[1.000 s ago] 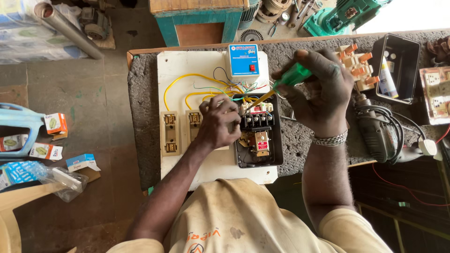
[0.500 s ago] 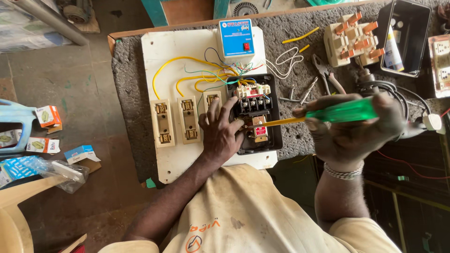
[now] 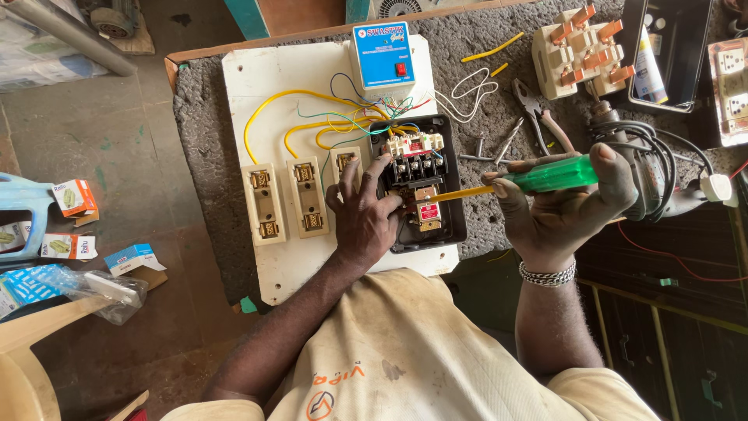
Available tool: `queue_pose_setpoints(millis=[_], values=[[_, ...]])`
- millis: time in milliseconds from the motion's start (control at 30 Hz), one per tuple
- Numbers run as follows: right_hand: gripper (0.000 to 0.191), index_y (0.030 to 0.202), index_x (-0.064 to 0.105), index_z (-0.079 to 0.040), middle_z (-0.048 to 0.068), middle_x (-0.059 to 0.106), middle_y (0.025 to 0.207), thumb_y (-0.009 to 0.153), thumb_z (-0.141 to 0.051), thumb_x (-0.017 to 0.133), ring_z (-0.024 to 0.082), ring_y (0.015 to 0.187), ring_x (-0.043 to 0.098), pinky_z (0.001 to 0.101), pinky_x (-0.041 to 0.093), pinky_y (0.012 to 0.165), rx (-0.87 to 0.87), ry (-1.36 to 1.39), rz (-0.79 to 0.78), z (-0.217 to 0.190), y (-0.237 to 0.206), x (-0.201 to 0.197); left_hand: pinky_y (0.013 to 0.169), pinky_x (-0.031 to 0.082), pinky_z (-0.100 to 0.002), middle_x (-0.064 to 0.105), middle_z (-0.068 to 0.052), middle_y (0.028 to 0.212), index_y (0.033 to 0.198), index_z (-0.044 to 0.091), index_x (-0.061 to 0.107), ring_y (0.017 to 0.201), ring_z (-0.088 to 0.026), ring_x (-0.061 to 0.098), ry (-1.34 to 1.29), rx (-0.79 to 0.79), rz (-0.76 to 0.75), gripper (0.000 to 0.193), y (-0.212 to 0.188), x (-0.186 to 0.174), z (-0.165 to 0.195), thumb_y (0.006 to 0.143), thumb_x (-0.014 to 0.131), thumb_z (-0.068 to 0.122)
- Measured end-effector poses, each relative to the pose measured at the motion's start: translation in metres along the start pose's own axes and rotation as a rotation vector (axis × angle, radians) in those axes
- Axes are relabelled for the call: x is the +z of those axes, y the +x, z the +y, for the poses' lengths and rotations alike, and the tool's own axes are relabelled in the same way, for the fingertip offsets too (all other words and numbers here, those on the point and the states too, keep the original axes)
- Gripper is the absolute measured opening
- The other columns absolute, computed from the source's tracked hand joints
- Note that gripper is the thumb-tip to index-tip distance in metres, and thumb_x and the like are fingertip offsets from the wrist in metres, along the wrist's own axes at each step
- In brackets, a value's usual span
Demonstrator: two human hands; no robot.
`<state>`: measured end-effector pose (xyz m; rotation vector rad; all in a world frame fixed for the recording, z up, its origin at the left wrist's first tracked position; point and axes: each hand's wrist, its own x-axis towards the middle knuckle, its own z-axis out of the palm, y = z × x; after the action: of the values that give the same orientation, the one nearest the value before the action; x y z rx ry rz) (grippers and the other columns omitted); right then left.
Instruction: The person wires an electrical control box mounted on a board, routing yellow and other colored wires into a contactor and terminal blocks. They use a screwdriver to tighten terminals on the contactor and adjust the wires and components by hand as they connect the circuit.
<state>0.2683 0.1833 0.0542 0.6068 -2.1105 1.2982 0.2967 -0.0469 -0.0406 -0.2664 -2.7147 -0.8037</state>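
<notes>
My left hand (image 3: 365,212) rests on the white board (image 3: 257,101), fingers spread against the left edge of the black starter box (image 3: 456,226) and its red and white parts. My right hand (image 3: 562,204) grips a green-handled screwdriver (image 3: 555,175) held level, its yellow shaft pointing left with the tip at the red component inside the box. Yellow, green and blue wires (image 3: 312,117) run from the box to three cream fuse holders (image 3: 286,201) and a blue unit (image 3: 382,53) at the board's top.
On the grey bench lie pliers (image 3: 538,117), loose screws, white wire, a cream switch block (image 3: 580,47), a black tray (image 3: 670,47) and a corded power tool (image 3: 654,175). Small boxes and a plastic bag (image 3: 86,284) lie on the floor at left.
My right hand brought the screwdriver down from above the box to its right side, shaft now level and tip in the box. My left hand stayed on the box edge.
</notes>
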Motion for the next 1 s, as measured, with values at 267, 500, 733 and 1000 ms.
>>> queue_pose_setpoints(millis=[267, 500, 733, 1000], values=[[0.095, 0.159, 0.025, -0.019, 0.003, 0.037, 0.151, 0.092, 0.007, 0.088, 0.021, 0.097, 0.068, 0.0305, 0.066, 0.084, -0.081, -0.020, 0.010, 0.001, 0.005, 0.001, 0.105, 0.025, -0.059, 0.042, -0.002, 0.157, 0.079, 0.020, 0.078, 0.147, -0.038, 0.029, -0.015, 0.004, -0.001, 0.014, 0.001, -0.002, 0.000, 0.070, 0.088, 0.019], [0.090, 0.158, 0.034, -0.016, 0.014, 0.062, 0.115, 0.089, 0.001, 0.090, 0.021, 0.090, 0.072, 0.0292, 0.065, 0.075, -0.173, -0.047, -0.066, -0.028, 0.018, 0.011, 0.106, 0.025, -0.059, 0.042, -0.003, 0.156, 0.079, 0.019, 0.078, 0.146, -0.039, 0.029, -0.012, -0.006, -0.015, 0.012, 0.001, -0.004, 0.002, 0.070, 0.085, 0.014], [0.080, 0.151, 0.041, -0.016, 0.007, 0.072, 0.087, 0.090, -0.010, 0.092, 0.021, 0.077, 0.072, 0.0336, 0.057, 0.066, -0.332, -0.311, -0.210, -0.062, 0.038, 0.024, 0.106, 0.024, -0.058, 0.045, -0.001, 0.155, 0.075, 0.019, 0.077, 0.148, -0.037, 0.030, 0.032, -0.011, 0.031, 0.010, 0.000, 0.005, 0.002, 0.073, 0.080, 0.009], [0.087, 0.161, 0.033, -0.038, 0.023, 0.067, 0.131, 0.097, 0.010, 0.069, 0.032, 0.108, 0.076, 0.0337, 0.066, 0.081, -0.204, 0.322, -0.632, -0.046, 0.080, 0.010, 0.103, 0.026, -0.063, 0.045, -0.003, 0.153, 0.069, 0.015, 0.073, 0.148, -0.040, 0.029, 0.032, -0.003, 0.012, 0.009, -0.002, 0.004, -0.001, 0.070, 0.075, 0.006]])
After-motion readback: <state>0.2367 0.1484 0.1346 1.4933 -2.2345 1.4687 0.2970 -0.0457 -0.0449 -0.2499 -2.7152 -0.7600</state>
